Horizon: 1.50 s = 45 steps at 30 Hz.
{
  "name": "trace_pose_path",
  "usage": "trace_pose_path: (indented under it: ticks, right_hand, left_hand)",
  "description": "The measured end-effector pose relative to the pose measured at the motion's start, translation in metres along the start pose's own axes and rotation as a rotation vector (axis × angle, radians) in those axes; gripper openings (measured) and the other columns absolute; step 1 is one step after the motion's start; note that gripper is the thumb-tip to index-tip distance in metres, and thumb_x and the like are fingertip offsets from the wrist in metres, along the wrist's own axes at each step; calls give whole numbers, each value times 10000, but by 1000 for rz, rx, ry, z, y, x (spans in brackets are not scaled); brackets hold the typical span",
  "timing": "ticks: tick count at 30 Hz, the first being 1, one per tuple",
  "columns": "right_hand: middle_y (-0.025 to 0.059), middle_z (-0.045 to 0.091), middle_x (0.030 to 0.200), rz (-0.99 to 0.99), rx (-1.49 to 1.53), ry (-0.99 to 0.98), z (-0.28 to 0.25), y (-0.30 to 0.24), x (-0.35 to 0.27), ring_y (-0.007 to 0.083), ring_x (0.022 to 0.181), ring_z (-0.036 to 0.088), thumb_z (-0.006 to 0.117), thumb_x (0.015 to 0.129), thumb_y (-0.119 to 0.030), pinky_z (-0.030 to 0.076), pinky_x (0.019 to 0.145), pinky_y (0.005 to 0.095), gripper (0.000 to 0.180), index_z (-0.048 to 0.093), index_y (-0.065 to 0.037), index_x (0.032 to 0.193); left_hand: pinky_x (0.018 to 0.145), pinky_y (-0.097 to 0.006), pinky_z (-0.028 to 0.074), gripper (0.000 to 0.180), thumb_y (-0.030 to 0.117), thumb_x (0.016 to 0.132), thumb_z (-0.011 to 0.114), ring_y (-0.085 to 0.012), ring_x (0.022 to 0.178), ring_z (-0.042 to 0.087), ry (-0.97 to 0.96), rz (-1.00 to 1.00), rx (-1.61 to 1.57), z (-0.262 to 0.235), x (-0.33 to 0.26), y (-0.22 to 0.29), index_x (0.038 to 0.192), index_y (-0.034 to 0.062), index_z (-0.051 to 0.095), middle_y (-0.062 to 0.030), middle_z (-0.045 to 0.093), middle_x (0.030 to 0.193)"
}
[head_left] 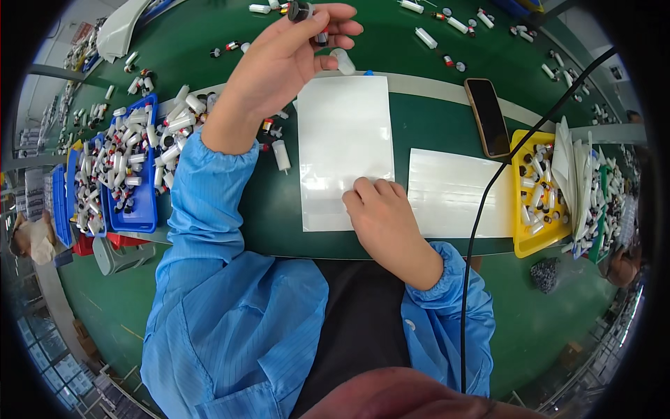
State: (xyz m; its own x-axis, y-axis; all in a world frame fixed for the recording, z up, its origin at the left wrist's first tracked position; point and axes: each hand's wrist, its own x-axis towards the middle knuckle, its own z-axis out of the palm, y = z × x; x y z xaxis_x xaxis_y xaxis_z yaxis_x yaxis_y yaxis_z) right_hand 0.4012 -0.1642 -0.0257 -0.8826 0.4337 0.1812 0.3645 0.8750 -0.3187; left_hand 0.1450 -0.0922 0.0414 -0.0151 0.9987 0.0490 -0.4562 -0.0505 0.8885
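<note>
My left hand (283,66) is raised over the far edge of the white sheet (345,133), closed around a small part with a black round cap (300,10). A black-and-red piece (322,36) shows between its fingers; whether both are one thing I cannot tell. Just beyond the hand lies a translucent white cylinder (343,61). My right hand (382,220) rests on the sheet's near right corner with curled fingers. What they hold, if anything, is hidden. Left of the sheet lies a white cylindrical part (281,155) with a thin pin.
Blue trays (143,220) heaped with white cylindrical parts stand at left. To the right are a second white sheet (453,192), a phone (487,117) and a yellow tray (527,241) of parts. A black cable (481,209) crosses the right side. Loose parts (426,38) lie on the far green surface.
</note>
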Motion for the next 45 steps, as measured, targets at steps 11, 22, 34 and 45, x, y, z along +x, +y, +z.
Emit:
trace_pose_path:
  ticks: [11,22,34,45]
  right_hand:
    - [194,647,1089,385,1224,201,-34,36,22,314,1063,648,595,984,-157,535,877,376,260,521,-36,1202]
    - [115,656,1118,331,1662,637,-37,74,82,163,937,644,464,1056,-218,512,717,268,488,378,-36,1501]
    - [187,623,1254,86,902,689,-42,61,96,157,1072,630,463,1030,-14,494,826,228,729,-9,10,1586]
    - [238,540,1379,177,848,728,-21,87,86,317,1364,447,593,992,-156,358,1118,421,818,48,42,1568]
  left_hand:
    - [1034,-423,480,381,178,1008,462,-302,1271,566,-157,167,-5,7,-2,-22,1327,-8,555,-212,596,1354]
    - [937,-380,490,426,-179,718,518,-280,1095,621,-546,788,809,37,-12,-50,1067,-6,690,-139,662,1122]
    - [987,-358,465,550,88,952,634,-209,1215,537,-150,205,301,28,-6,-68,1399,101,314,-106,532,1341]
    - [971,-384,487,434,366,1097,378,-188,1092,602,-292,-215,92,24,-5,-75,1334,22,498,-95,614,1204]
